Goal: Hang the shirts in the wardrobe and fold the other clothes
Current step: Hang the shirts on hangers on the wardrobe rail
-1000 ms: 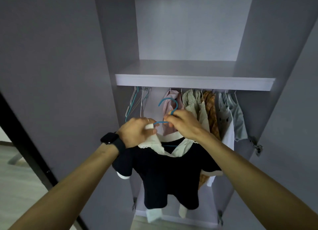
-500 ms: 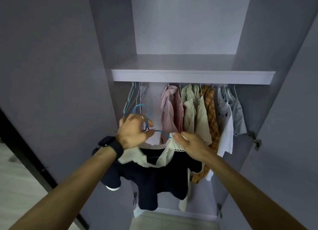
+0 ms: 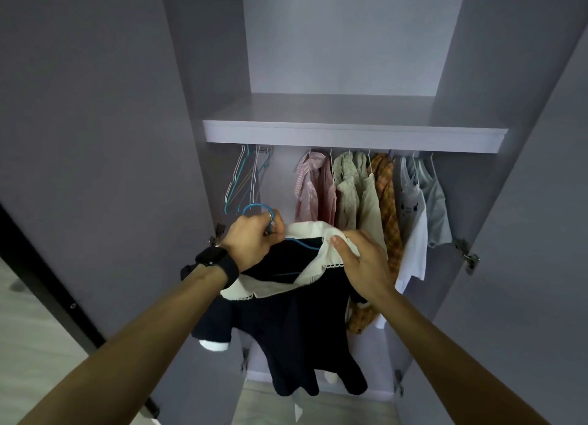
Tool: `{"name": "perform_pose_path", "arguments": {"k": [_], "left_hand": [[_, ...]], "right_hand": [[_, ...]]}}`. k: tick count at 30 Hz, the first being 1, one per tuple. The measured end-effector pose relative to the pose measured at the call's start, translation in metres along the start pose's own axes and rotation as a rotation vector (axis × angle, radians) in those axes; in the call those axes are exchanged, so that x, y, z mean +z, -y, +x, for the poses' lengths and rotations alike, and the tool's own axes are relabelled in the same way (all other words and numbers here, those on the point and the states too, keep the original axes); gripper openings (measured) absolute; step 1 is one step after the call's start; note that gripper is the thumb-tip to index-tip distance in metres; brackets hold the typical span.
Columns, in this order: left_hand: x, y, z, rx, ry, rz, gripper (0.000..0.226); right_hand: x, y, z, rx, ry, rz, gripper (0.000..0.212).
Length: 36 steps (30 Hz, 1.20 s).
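Observation:
A dark navy shirt (image 3: 296, 329) with a white collar and white sleeve cuffs hangs on a blue hanger (image 3: 254, 207) in front of the open wardrobe. My left hand (image 3: 254, 240) grips the hanger at the base of its hook. My right hand (image 3: 362, 262) holds the white collar on the shirt's right shoulder. The shirt is below the wardrobe's rail, left of the clothes hung there; the rail itself is hidden behind the shelf (image 3: 350, 132).
Several shirts hang in a row: a pink striped one (image 3: 310, 189), a beige one (image 3: 356, 195), an orange plaid one (image 3: 386, 202), white and pale blue ones (image 3: 416, 214). Empty hangers (image 3: 245, 176) hang at the rail's left. Wardrobe doors stand open on both sides.
My left hand took over the hanger's hook and shifted it left and down. My right hand left the hook and moved onto the collar. The shirt swung left with it.

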<state>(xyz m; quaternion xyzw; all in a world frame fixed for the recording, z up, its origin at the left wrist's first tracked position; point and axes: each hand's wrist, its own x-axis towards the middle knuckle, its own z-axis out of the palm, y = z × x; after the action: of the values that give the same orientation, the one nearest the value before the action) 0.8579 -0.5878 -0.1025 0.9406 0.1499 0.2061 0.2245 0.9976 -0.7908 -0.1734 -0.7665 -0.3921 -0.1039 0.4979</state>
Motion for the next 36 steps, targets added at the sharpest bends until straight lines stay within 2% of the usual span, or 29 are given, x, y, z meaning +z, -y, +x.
{"name": "perform_pose_path", "arguments": {"k": [3, 4, 7, 8, 11, 14, 22, 25, 28, 29, 31, 32, 34, 36], "left_hand": [[-0.006, -0.009, 0.006, -0.016, -0.055, 0.067, 0.027], [-0.009, -0.010, 0.008, -0.018, -0.070, 0.079, 0.026], [-0.015, -0.011, 0.007, 0.026, -0.062, 0.042, 0.030], [-0.018, -0.011, 0.005, 0.042, -0.061, 0.036, 0.032], [-0.025, -0.010, 0.006, 0.081, -0.066, 0.067, 0.030], [-0.035, -0.004, 0.006, 0.089, -0.067, 0.071, 0.025], [-0.048, 0.010, -0.001, 0.038, -0.075, -0.032, 0.028], [-0.054, 0.013, -0.002, 0.024, -0.073, -0.053, 0.028], [-0.062, 0.018, -0.001, -0.001, -0.042, -0.100, 0.032], [-0.063, 0.019, -0.001, -0.010, -0.027, -0.117, 0.033], [-0.065, 0.019, 0.002, -0.028, 0.007, -0.120, 0.030], [-0.064, 0.018, 0.003, -0.043, 0.023, -0.115, 0.029], [-0.059, 0.018, 0.005, -0.061, 0.047, -0.132, 0.029], [-0.053, 0.016, 0.008, -0.050, 0.070, -0.149, 0.030]], "right_hand": [[-0.003, 0.006, 0.000, -0.170, 0.231, -0.252, 0.048], [-0.006, 0.004, 0.001, -0.160, 0.265, -0.276, 0.051], [-0.021, -0.005, 0.012, 0.014, 0.129, -0.224, 0.046], [-0.024, -0.009, 0.015, 0.030, 0.164, -0.233, 0.043], [-0.023, -0.020, 0.019, 0.065, 0.418, -0.132, 0.030], [-0.023, -0.036, 0.021, 0.068, 0.375, -0.140, 0.022], [-0.023, -0.033, 0.026, 0.138, 0.338, -0.031, 0.030], [-0.027, -0.038, 0.025, 0.242, 0.457, 0.028, 0.041], [-0.036, -0.056, 0.019, 0.321, 0.602, 0.010, 0.029], [-0.038, -0.061, 0.016, 0.334, 0.611, -0.028, 0.037], [-0.040, -0.070, 0.012, 0.325, 0.506, -0.114, 0.047], [-0.041, -0.073, 0.009, 0.313, 0.451, -0.156, 0.042], [-0.041, -0.073, 0.003, 0.303, 0.420, -0.257, 0.016], [-0.040, -0.065, 0.003, 0.321, 0.414, -0.190, 0.041]]}}
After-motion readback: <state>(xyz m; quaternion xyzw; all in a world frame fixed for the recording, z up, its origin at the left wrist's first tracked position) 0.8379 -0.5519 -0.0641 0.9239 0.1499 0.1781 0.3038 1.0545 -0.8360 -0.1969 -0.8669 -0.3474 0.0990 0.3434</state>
